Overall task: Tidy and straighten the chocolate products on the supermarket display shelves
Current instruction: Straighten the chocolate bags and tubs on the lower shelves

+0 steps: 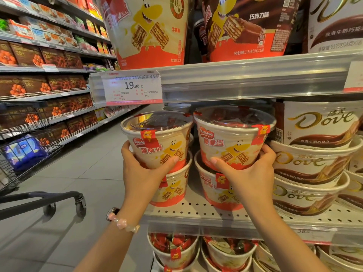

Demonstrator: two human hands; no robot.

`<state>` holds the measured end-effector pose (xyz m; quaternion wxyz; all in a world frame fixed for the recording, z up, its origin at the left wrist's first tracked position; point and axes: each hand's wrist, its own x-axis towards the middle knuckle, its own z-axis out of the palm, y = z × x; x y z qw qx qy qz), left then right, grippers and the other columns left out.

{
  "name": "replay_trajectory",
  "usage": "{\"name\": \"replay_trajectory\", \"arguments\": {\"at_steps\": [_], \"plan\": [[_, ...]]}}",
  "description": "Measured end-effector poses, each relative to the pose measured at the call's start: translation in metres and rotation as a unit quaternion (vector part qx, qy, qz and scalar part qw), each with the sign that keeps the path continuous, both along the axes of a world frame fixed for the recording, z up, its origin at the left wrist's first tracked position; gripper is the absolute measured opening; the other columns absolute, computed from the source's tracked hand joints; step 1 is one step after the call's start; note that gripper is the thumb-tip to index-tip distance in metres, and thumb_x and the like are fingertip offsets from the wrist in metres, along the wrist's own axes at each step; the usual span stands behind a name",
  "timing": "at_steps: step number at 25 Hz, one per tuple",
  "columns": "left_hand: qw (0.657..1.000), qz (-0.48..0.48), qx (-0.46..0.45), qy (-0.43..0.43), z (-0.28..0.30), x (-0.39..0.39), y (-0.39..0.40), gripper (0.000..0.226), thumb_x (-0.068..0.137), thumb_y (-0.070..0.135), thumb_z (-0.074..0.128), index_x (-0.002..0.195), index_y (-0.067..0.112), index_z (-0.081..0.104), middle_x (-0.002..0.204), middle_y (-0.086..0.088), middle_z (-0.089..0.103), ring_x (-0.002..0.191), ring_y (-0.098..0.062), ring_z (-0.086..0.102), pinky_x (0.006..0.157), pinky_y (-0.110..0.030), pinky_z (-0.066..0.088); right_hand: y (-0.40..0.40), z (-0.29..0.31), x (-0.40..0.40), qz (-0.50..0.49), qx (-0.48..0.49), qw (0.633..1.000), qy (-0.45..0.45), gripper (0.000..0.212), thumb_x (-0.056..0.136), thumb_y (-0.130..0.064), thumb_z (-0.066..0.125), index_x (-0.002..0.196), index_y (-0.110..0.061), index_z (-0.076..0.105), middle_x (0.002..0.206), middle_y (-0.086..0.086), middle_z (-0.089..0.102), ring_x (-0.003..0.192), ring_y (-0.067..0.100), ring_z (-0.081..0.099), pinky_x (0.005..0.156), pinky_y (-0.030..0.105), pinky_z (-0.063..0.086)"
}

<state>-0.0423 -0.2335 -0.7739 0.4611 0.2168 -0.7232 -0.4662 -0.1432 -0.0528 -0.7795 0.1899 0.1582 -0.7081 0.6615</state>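
I see a supermarket aisle with a grey tiled floor and a perforated white metal shelf. On it stand two stacks of two cream-and-red wafer tubs each. My left hand grips the top left tub; my right hand grips the top right tub. Three white Dove tubs stack beside.

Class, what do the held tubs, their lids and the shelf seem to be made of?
Tubs: probably coated paperboard, matte printed sides. Lids: clear glossy plastic, contents show through. Shelf: likely painted metal, perforated with holes.
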Motion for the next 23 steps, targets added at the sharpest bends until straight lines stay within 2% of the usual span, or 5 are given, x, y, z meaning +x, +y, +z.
{"name": "replay_trajectory", "arguments": {"at_steps": [3, 6, 15, 20, 23], "plan": [[1.000, 0.019, -0.001, 0.012, -0.003, -0.004, 0.000, 0.107, 0.051, 0.045, 0.085, 0.136, 0.037, 0.020, 0.136, 0.001, 0.047, 0.117, -0.016, 0.051, 0.085, -0.030, 0.046, -0.002, -0.002, 0.001, -0.022, 0.000, 1.000, 0.007, 0.123, 0.034, -0.059, 0.083, 0.134, -0.015, 0.026, 0.123, -0.003, 0.041, 0.119, 0.017, 0.045, 0.096, 0.034, 0.045], [0.999, 0.026, -0.002, 0.018, -0.005, -0.005, 0.001, 0.108, 0.051, 0.048, 0.084, 0.136, 0.038, 0.019, 0.137, 0.001, 0.046, 0.118, -0.016, 0.050, 0.082, -0.027, 0.044, -0.004, -0.004, 0.003, -0.039, 0.020, 0.999, 0.019, 0.124, 0.037, -0.056, 0.085, 0.136, -0.013, 0.024, 0.133, 0.006, 0.037, 0.126, 0.023, 0.038, 0.103, 0.044, 0.041], [1.000, 0.010, -0.018, 0.023, -0.006, -0.003, 0.001, 0.102, 0.053, 0.045, 0.084, 0.133, 0.041, 0.020, 0.132, 0.007, 0.048, 0.110, -0.007, 0.051, 0.072, -0.015, 0.041, 0.002, -0.008, 0.002, 0.007, 0.017, 1.000, 0.019, 0.118, 0.045, -0.058, 0.077, 0.141, -0.022, 0.019, 0.136, 0.002, 0.041, 0.125, 0.018, 0.043, 0.102, 0.044, 0.043], [1.000, 0.016, -0.019, 0.019, -0.003, -0.002, 0.004, 0.104, 0.056, 0.043, 0.084, 0.137, 0.036, 0.019, 0.135, 0.005, 0.048, 0.115, -0.011, 0.052, 0.081, -0.024, 0.046, 0.001, -0.005, 0.004, 0.003, 0.020, 1.000, 0.023, 0.118, 0.047, -0.057, 0.078, 0.141, -0.018, 0.019, 0.137, 0.002, 0.039, 0.127, 0.017, 0.041, 0.103, 0.044, 0.042], [1.000, 0.012, -0.021, -0.002, 0.001, 0.002, 0.008, 0.104, 0.057, 0.042, 0.083, 0.139, 0.035, 0.019, 0.138, 0.005, 0.045, 0.122, -0.015, 0.049, 0.093, -0.038, 0.047, 0.006, -0.003, 0.004, 0.021, 0.029, 0.999, 0.013, 0.114, 0.052, -0.053, 0.080, 0.142, -0.015, 0.021, 0.139, 0.003, 0.038, 0.128, 0.018, 0.039, 0.104, 0.044, 0.041]]}}
